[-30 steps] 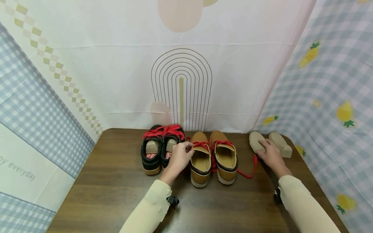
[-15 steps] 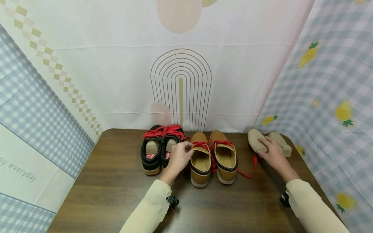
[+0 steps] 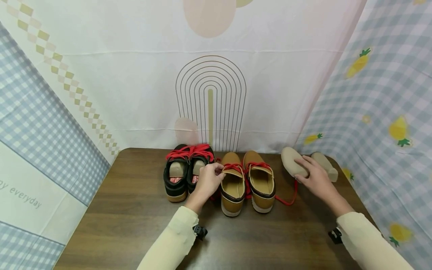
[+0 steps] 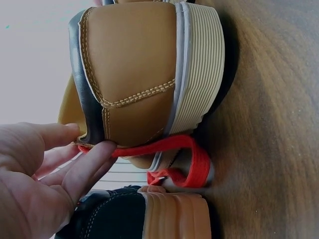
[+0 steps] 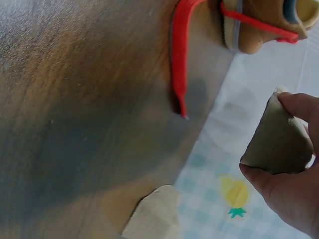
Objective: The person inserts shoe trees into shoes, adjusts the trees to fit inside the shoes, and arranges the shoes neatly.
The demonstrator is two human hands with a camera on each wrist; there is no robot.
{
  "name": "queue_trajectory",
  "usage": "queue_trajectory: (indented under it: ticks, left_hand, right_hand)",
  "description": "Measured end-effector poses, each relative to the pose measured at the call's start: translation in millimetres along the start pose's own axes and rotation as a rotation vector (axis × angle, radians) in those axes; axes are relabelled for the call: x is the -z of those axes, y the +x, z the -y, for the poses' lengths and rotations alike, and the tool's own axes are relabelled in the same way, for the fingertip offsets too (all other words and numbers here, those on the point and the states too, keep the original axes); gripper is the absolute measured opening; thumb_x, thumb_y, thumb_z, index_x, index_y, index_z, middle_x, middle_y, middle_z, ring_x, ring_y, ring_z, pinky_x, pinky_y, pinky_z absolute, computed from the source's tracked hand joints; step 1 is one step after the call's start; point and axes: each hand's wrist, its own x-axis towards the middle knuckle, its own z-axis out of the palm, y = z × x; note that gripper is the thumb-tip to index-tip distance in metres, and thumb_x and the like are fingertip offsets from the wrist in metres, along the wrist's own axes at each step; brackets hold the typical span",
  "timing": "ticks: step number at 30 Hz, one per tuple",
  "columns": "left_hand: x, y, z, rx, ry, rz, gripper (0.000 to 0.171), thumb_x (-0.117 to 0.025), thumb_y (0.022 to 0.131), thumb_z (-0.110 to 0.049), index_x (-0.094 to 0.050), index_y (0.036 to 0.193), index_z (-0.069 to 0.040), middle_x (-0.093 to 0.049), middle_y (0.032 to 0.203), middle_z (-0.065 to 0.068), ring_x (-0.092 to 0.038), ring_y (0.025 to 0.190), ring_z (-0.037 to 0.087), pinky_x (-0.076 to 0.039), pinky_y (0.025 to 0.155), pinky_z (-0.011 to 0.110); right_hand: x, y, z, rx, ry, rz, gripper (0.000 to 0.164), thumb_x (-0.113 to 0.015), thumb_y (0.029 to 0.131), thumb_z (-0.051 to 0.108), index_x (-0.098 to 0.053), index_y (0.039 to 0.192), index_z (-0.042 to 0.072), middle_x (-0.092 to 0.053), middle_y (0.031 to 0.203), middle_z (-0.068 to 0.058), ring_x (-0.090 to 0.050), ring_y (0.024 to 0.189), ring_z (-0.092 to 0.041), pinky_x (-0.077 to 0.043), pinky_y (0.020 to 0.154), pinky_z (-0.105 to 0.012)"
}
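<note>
My left hand [image 3: 208, 182] pinches the top edge of the left tan shoe [image 3: 232, 206], beside its red laces; the left wrist view shows the thumb and fingertips on the collar of that shoe [image 4: 134, 50]. The right tan shoe [image 3: 262, 200] stands alongside. In my right hand [image 3: 316, 179] is a beige shoe insert [image 3: 291, 161], gripped between thumb and fingers at one end. From the right wrist view, this insert [image 5: 279, 139] is raised off the table. A second beige insert [image 3: 324, 165] lies just beyond the right hand, partly hidden by it.
Black shoes [image 3: 174, 193] with red laces and beige inserts inside stand left of the tan pair. A loose red lace [image 3: 288, 203] trails right from the tan shoes across the wooden table [image 3: 135, 225]. Cloth walls [image 3: 145, 93] enclose the back and sides.
My right hand has lifted the beige insert, tilting it and shifting it left, away from the second insert. The left hand stays put on the tan shoe.
</note>
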Motion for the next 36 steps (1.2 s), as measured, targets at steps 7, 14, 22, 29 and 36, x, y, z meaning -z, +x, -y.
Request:
queue_trajectory:
  ticks: [7,14,22,29,36]
  left_hand:
    - [-0.4,1.0,1.2,0.006,-0.003,0.013,0.017,-0.077,0.092,-0.010,-0.077,0.108,-0.006,-0.076,0.094,0.006,-0.070,0.085,0.016,-0.058,0.070,0.029]
    - [0.5,0.5,0.8,0.008,-0.010,0.022,0.017,-0.077,0.092,-0.010,-0.077,0.110,-0.007,-0.076,0.095,0.006,-0.070,0.085,0.016,-0.058,0.070,0.030]
    - [0.8,0.6,0.0,0.003,-0.001,0.010,0.018,-0.077,0.091,-0.008,-0.077,0.109,-0.006,-0.077,0.095,0.006,-0.071,0.084,0.017,-0.058,0.071,0.032]
    - [0.6,0.3,-0.6,0.003,0.001,0.009,0.018,-0.078,0.091,-0.009,-0.077,0.109,-0.006,-0.076,0.093,0.006,-0.070,0.085,0.017,-0.058,0.071,0.030]
    - [0.8,0.1,-1.2,0.001,0.005,0.006,0.017,-0.078,0.091,-0.009,-0.077,0.108,-0.006,-0.076,0.093,0.006,-0.071,0.086,0.018,-0.058,0.071,0.031]
  right_hand:
    - [6,-4,16,0.036,0.008,0.001,0.058,-0.082,0.087,0.008,-0.060,0.141,0.003,-0.044,0.151,-0.033,-0.052,0.124,-0.055,-0.047,0.089,-0.066]
    - [12,-6,29,0.050,0.013,0.005,0.059,-0.082,0.087,0.009,-0.060,0.141,0.004,-0.045,0.152,-0.031,-0.055,0.122,-0.052,-0.049,0.088,-0.063]
    - [22,-7,44,0.050,-0.009,0.058,0.061,-0.082,0.088,0.013,-0.058,0.143,0.006,-0.044,0.153,-0.030,-0.053,0.125,-0.053,-0.048,0.091,-0.066]
    - [28,-9,60,0.075,-0.010,0.087,0.057,-0.082,0.087,0.014,-0.062,0.141,0.008,-0.046,0.153,-0.027,-0.054,0.126,-0.052,-0.050,0.090,-0.063]
    - [33,-12,77,0.108,0.004,0.118,0.055,-0.082,0.088,0.018,-0.063,0.139,0.011,-0.050,0.151,-0.024,-0.056,0.126,-0.050,-0.051,0.089,-0.061]
